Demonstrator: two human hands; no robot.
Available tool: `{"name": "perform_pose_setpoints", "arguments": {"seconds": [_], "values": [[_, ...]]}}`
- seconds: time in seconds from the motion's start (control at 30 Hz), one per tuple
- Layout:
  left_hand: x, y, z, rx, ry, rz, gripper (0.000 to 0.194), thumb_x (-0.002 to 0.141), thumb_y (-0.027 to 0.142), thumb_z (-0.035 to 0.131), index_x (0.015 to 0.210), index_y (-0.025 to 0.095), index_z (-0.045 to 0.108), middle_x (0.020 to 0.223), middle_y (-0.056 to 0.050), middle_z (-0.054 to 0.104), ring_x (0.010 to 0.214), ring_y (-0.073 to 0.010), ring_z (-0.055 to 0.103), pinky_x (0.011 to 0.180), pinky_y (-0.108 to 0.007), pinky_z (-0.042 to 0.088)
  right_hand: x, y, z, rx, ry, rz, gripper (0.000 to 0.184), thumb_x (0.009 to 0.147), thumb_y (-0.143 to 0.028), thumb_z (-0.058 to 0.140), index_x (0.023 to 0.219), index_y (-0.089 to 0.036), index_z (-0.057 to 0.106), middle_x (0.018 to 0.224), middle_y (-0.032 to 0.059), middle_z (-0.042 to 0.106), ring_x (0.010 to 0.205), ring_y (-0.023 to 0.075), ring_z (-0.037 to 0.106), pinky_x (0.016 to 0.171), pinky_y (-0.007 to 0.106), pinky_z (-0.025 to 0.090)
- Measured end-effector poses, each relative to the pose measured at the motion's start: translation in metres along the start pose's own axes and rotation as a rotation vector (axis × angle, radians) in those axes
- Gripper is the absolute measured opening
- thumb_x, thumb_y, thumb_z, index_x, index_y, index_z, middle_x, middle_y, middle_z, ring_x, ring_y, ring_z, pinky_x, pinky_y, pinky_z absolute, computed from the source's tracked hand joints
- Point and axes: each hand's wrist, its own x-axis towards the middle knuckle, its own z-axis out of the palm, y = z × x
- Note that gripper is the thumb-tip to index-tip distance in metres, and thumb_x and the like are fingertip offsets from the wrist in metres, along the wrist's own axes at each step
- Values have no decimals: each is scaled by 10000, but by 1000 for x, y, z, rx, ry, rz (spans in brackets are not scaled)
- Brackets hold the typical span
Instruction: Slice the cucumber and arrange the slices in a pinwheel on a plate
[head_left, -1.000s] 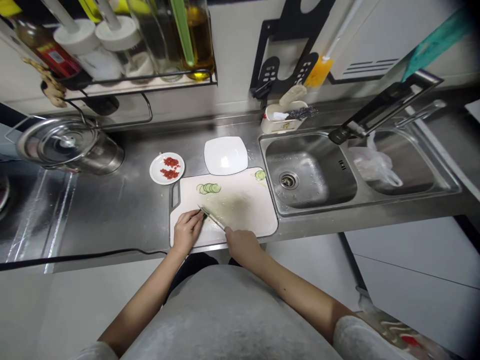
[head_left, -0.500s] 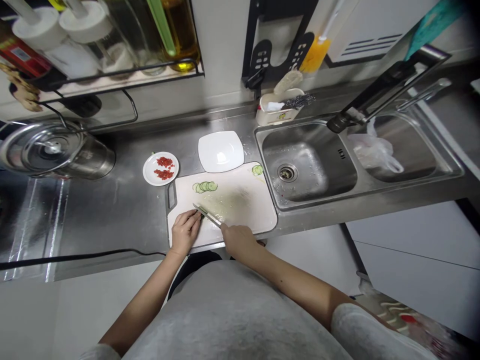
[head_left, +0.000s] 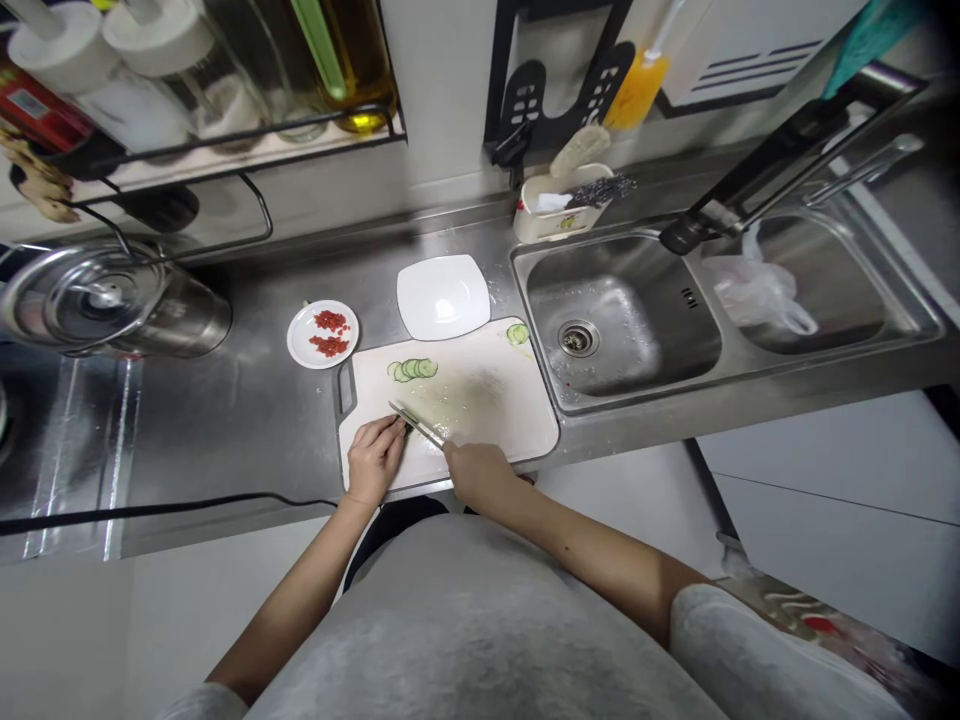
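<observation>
My right hand [head_left: 478, 474] is closed around the handle of a knife [head_left: 421, 425], whose blade slants up and left over a white cutting board [head_left: 525, 415]. Close to the blade, my left hand [head_left: 375, 458] has its fingers bent and pressed together on a small dark-green piece of cucumber [head_left: 408, 426], mostly hidden by the fingers and the knife. A row of overlapping cucumber slices [head_left: 412, 370] lies farther up the board. In its far right corner are more cucumber rounds [head_left: 517, 334].
Behind the board sits a white square plate [head_left: 442, 290]; left of that, a small plate [head_left: 298, 340] bears chopped red bits. A steel sink [head_left: 622, 370] adjoins the board on the right, below a black faucet [head_left: 742, 190]. A steel pot [head_left: 187, 320] and a bottle rack [head_left: 247, 140] stand left.
The view has shifted slightly. Both hands, the knife and the cucumber keep nearly the same places on the board.
</observation>
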Motion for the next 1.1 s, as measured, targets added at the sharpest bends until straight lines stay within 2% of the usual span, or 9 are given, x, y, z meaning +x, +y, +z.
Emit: {"name": "perform_pose_setpoints", "arguments": {"seconds": [0.1, 0.5, 1.1], "values": [[0, 0, 0, -1, -11, -7, 182, 890, 235, 553, 990, 206, 702, 1012, -75, 701, 951, -185, 630, 869, -353, 503, 1, 1, 0, 16, 57, -18, 324, 859, -119, 428, 1152, -117, 565, 937, 156, 701, 956, 245, 666, 768, 322, 484], [-1, -1, 1, -31, -30, -35, 210, 899, 269, 537, 1022, 216, 699, 1035, -81, 698, 984, -193, 621, 886, -371, 494, 2, 6, 6, 29, 62, -22, 279, 825, -104, 492, 1081, -129, 600, 936, 147, 705, 946, 262, 669, 742, 329, 495], [0, 2, 0, -2, -30, -10, 215, 898, 253, 539, 1039, 211, 696, 1030, -84, 698, 967, -194, 622, 877, -367, 494, 6, 3, 9, 54, 63, -5, 257, 853, -118, 479, 1064, -115, 624, 957, 160, 703, 967, 250, 659, 779, 328, 491]]}}
